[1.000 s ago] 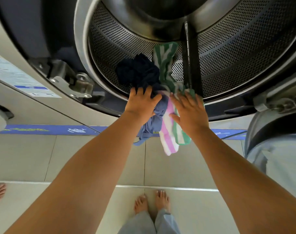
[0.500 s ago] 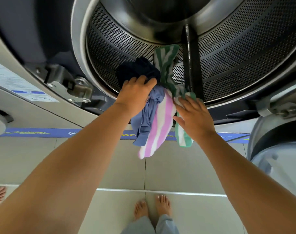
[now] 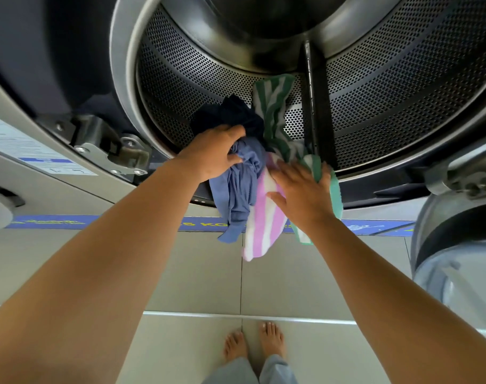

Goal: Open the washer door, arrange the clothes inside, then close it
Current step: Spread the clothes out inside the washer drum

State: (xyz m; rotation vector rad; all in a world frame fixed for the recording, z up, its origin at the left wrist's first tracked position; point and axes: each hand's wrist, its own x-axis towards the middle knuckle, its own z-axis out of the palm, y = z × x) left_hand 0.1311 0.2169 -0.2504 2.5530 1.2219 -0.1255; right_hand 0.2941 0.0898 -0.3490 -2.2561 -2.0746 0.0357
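The washer's perforated steel drum stands open in front of me. A bundle of clothes hangs over its lower rim: a dark navy garment inside, a blue-grey garment, a pink-and-white striped towel and a green-and-white striped towel. My left hand grips the blue-grey garment at the rim. My right hand lies flat, fingers spread, pressing on the striped towels. The open washer door hangs at the right.
The door hinge bracket sits left of the drum opening. A label is on the machine's front panel. Below is tiled floor with my bare feet. A dark drum paddle runs beside the towels.
My left hand has shifted left and closed on the blue-grey garment. My right hand moved onto the pink-striped towel. The bundle hangs a little lower and further out.
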